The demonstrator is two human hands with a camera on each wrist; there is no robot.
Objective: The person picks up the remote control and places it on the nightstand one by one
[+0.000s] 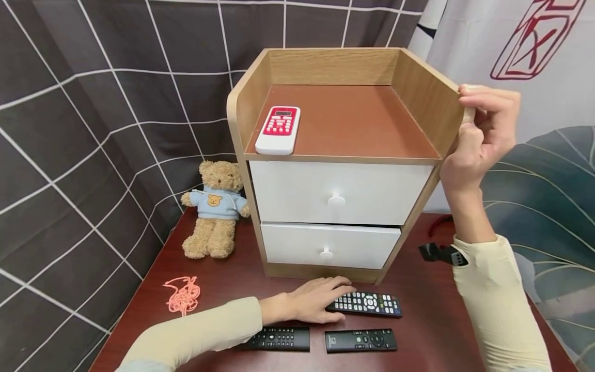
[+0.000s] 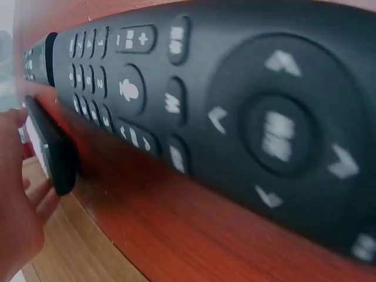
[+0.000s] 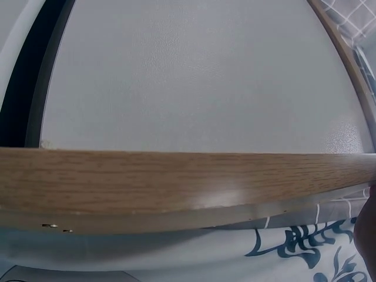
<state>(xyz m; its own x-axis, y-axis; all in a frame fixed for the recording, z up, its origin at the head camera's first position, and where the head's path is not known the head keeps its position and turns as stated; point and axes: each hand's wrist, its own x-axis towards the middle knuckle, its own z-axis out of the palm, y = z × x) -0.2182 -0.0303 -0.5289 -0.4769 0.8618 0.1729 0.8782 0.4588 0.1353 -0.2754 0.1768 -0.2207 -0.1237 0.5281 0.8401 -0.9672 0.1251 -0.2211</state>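
A small wooden cabinet (image 1: pixel 254 206) with two white drawers stands on the table. My right hand (image 1: pixel 481 129) grips the front edge of its right side panel, thumb against fingers. In the right wrist view, the cabinet's wooden side edge (image 3: pixel 188 179) runs past a white drawer front (image 3: pixel 200 76). My left hand (image 1: pixel 313 299) lies over the left end of a black remote control (image 1: pixel 372 304) in front of the cabinet. The left wrist view shows the fingers and thumb of that hand (image 2: pixel 20 200) around the remote's sides.
Two more black remotes lie nearer me, one on the left (image 1: pixel 285 339), one on the right (image 1: pixel 360 340). A white-and-red remote (image 1: pixel 278 130) rests on the cabinet top. A teddy bear (image 1: pixel 216 206) leans left of the cabinet, behind tangled pink string (image 1: pixel 184 296).
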